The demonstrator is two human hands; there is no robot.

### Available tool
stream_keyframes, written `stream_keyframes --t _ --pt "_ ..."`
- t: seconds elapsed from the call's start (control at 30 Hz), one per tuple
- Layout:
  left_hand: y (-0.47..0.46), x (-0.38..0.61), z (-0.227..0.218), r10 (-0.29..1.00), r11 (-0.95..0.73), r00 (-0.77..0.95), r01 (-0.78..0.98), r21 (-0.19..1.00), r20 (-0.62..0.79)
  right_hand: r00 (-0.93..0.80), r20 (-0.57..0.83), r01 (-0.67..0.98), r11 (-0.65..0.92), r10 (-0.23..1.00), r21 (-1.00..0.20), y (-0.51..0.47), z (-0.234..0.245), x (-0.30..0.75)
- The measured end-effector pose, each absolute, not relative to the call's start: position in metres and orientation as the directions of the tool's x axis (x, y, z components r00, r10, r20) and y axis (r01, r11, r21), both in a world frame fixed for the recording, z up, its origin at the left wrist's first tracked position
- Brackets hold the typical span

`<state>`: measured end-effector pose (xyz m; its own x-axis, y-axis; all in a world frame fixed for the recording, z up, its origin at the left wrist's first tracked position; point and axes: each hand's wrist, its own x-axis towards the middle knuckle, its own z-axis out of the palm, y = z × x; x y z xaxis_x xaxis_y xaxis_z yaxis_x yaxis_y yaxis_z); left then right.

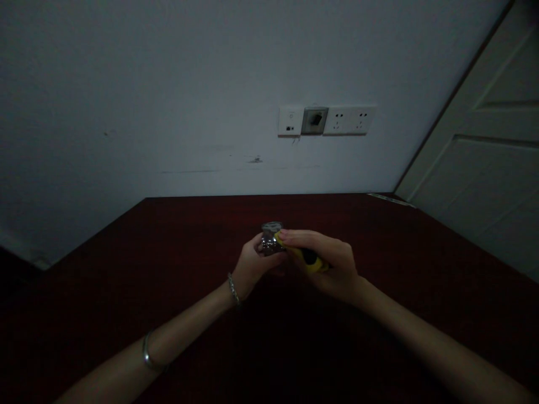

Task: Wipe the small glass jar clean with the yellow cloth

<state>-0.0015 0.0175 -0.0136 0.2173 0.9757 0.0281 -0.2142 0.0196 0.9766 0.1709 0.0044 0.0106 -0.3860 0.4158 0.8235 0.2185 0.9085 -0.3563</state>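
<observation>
My left hand [252,261] is closed around the side of a small, clear, shiny cup-like object [272,244], which looks like a glass and stands upright above the table. Its rim shows above my fingers, and bright glints run along its lower part. A yellow thing with a black patch [316,266] is gripped in my right hand [332,258]. The front tip of that yellow thing meets the right side of the clear object, under my right fingertips. Shadow and my fingers hide most of its shape, so its kind is unclear.
The dark red table [202,224] reaches back to a pale wall [168,101]. White sockets [349,120] and a grey switch [315,120] are set in the wall. A panelled white door [484,157] stands at the right. The light is dim.
</observation>
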Motion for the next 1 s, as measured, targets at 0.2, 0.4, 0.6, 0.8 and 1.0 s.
stream_keyframes --t 0.2,0.4,0.6,0.8,1.0 --pt "0.021 -0.002 -0.016 0.971 0.019 0.238 -0.164 0.986 0.021 -0.479 0.766 0.280 0.901 0.430 -0.331 0.004 0.030 0.185" --pt "0.017 0.002 -0.020 0.953 0.028 0.301 -0.108 0.994 0.006 -0.377 0.790 0.433 0.846 0.484 -0.311 0.022 0.024 0.197" --pt "0.017 0.003 -0.018 0.954 0.027 0.301 -0.119 0.992 0.010 -0.449 0.729 0.386 0.848 0.516 -0.363 0.025 0.016 0.192" --pt "0.018 0.003 -0.017 0.961 0.001 0.276 -0.092 0.996 0.025 -0.550 0.717 0.278 0.904 0.428 -0.326 0.019 0.020 0.189" --pt "0.020 0.003 -0.025 0.956 -0.042 0.287 -0.066 0.997 0.059 -0.672 0.625 0.200 0.910 0.397 -0.363 0.009 0.035 0.190"
